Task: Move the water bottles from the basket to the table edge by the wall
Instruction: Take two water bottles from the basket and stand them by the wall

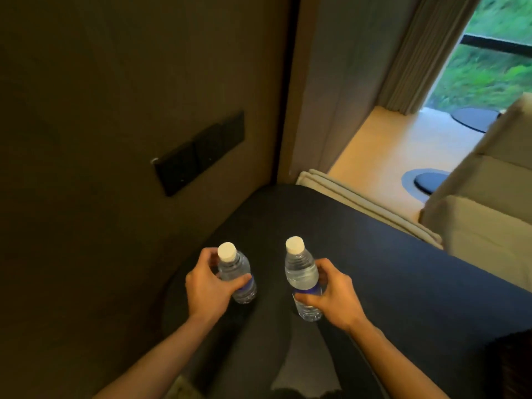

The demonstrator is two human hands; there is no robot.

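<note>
Two clear water bottles with white caps and blue labels stand upright over the dark table. My left hand grips the left bottle around its middle, close to the wall. My right hand grips the right bottle the same way, about a hand's width to the right. Both bottle bases are at or just above the tabletop; I cannot tell whether they touch it. The basket is mostly out of view.
A black switch panel is set in the wall above the table. A folded beige cloth lies past the table's far edge. A beige sofa stands at right. A dark object sits at the lower right corner.
</note>
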